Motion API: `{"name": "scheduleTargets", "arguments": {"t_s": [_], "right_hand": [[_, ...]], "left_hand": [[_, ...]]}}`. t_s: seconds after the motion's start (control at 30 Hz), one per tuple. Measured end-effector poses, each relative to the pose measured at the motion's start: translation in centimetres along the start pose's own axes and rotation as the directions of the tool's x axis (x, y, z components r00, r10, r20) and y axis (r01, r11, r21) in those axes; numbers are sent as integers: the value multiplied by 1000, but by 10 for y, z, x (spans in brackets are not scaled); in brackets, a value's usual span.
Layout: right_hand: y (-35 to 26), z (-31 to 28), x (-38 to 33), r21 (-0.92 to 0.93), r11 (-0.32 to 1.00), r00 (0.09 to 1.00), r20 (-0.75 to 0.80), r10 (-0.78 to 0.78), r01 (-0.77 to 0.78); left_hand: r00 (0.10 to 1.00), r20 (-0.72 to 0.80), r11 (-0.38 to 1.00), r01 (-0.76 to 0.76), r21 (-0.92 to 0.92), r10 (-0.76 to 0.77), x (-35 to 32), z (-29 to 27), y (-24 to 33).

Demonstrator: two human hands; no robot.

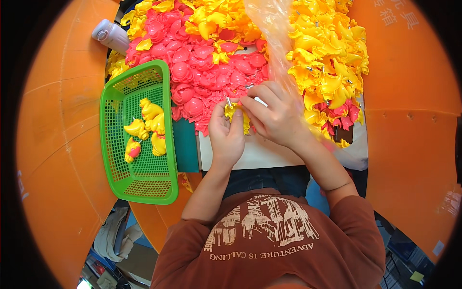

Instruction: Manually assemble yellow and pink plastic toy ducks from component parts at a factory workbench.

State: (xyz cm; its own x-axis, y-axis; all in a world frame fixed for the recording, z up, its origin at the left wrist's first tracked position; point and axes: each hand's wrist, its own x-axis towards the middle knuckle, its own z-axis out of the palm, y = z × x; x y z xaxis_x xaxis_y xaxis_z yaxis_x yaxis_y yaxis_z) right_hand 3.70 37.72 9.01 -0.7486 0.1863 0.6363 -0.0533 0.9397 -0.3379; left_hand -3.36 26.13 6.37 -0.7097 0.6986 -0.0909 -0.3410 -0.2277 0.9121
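While the pink and yellow heap (211, 53) crowds the white board's (269, 154) far edge, the green basket (115, 144) holds four yellow pieces (149, 127), and left hand (226, 137) and right hand (274, 115) pinch one yellow piece (236, 113) together.

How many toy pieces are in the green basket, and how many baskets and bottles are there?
Yellow toy pieces in the basket: 4, one with a pink part
Green basket: 1
Grey bottle: 1
Total: 6
The loose pink and yellow heaps on the table are too many to count.
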Motion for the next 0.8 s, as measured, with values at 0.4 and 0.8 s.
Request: {"name": "scheduleTargets", "arguments": {"t_s": [0.4, 0.8], "right_hand": [[12, 7, -6, 237, 971, 999, 49, 9, -20], [17, 38, 13, 559, 701, 896, 301, 326, -443]], "left_hand": [[999, 40, 997, 4, 71, -6, -8, -1, 1], [983, -136, 993, 121, -9, -121, -2, -33, 7]]}}
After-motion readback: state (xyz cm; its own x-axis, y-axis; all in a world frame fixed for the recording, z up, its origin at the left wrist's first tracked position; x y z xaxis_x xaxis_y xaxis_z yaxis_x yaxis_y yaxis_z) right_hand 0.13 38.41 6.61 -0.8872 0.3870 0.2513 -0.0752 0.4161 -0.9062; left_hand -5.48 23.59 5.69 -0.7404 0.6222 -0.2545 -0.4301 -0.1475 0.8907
